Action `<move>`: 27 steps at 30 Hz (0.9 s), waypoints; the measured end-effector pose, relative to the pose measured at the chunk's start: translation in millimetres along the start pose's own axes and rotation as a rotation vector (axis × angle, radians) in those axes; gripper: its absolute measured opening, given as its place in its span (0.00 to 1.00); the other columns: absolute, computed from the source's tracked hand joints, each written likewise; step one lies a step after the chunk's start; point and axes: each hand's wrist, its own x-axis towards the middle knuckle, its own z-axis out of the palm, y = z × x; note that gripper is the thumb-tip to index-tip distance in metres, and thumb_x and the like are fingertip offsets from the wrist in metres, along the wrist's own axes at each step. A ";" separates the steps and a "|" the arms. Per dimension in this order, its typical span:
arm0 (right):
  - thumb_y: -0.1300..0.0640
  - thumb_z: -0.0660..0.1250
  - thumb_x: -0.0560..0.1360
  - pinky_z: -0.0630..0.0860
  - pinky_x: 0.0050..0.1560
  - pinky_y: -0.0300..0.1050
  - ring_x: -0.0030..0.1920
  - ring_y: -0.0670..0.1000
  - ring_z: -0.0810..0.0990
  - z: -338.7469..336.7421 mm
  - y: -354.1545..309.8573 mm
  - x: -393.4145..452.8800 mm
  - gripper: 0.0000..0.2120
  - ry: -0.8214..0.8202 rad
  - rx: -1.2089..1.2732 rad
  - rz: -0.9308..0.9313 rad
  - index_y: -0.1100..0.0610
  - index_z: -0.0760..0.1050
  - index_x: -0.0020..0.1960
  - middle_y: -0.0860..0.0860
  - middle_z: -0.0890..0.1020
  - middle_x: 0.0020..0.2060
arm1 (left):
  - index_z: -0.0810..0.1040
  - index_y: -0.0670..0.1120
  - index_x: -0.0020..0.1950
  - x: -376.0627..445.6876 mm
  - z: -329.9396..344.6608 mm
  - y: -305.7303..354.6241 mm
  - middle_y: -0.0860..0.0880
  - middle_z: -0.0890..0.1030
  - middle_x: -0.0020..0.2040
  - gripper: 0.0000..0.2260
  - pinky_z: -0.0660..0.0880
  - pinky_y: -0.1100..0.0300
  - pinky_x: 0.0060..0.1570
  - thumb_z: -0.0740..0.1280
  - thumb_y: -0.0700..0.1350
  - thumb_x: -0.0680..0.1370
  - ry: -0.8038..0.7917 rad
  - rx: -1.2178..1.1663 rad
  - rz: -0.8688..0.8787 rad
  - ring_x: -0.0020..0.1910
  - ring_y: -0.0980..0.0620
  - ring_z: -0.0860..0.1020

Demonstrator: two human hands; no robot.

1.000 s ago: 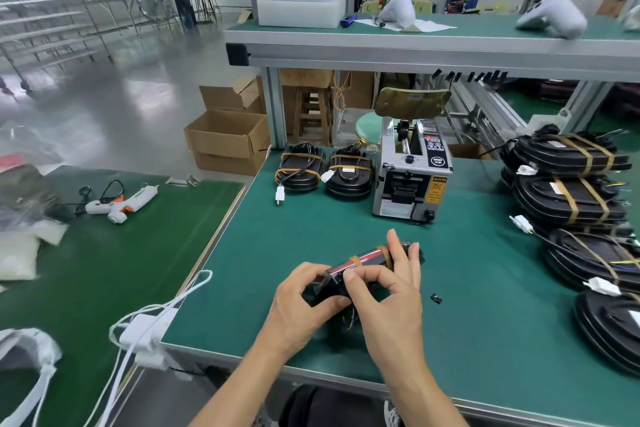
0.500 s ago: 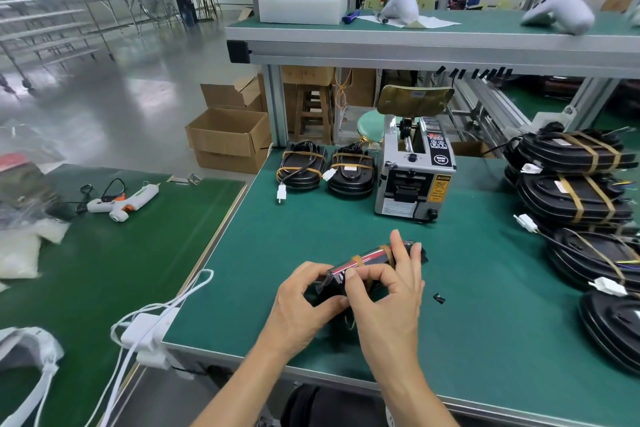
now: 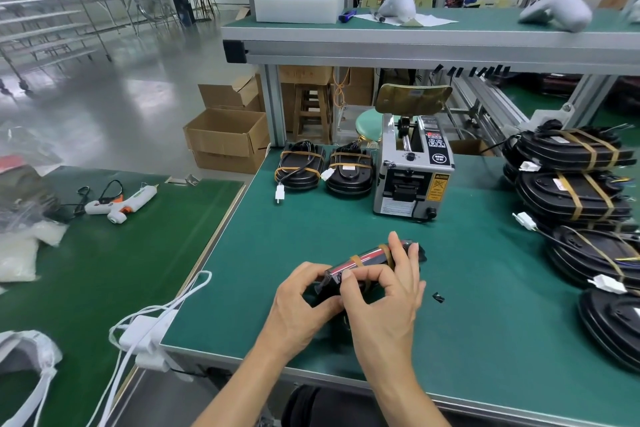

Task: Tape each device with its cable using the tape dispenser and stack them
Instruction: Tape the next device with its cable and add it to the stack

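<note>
Device (image 3: 367, 262), black with a red edge, is held tilted on edge just above the green surface (image 3: 485, 305), between both hands. Two tan tape bands already cross it. The left hand (image 3: 301, 302) curls its fingers and thumb around the near-left end; the right hand (image 3: 391, 291) curls over the far-right part, thumb and forefinger pinching at a band near the device's middle. Neither grip is loose or open.

To do this step well, judged from the pose: keep the left grip steady as an anvil while the right thumb rubs each band flat, so that the cable under it cannot slip; whether the cable is fully caught cannot be told.

Beyond the grips stands one tape dispenser (image 3: 412, 177). To its left lie two taped devices (image 3: 323, 172), side by side. Right of the grips, at least five larger taped units (image 3: 575, 191) are stacked and overlapping. Just right of the right hand lies one small black scrap (image 3: 438, 297).
</note>
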 end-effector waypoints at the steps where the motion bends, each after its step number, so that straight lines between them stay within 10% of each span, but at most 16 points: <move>1: 0.58 0.77 0.73 0.33 0.80 0.45 0.81 0.35 0.45 0.7 0.1 0.0 0.12 0.004 -0.003 -0.002 0.46 0.79 0.37 0.38 0.62 0.80 | 0.82 0.64 0.56 0.2 0.1 -0.1 0.55 0.84 0.54 0.11 0.76 0.65 0.54 0.76 0.58 0.74 -0.001 -0.001 0.001 0.55 0.49 0.82; 27: 0.49 0.68 0.73 0.44 0.81 0.57 0.82 0.41 0.49 15.8 3.3 -1.5 0.09 0.127 -0.035 -0.014 0.43 0.75 0.52 0.40 0.67 0.76 | 0.83 0.63 0.56 1.0 1.3 -1.7 0.55 0.84 0.52 0.13 0.77 0.65 0.51 0.75 0.54 0.72 -0.002 -0.011 -0.011 0.53 0.49 0.82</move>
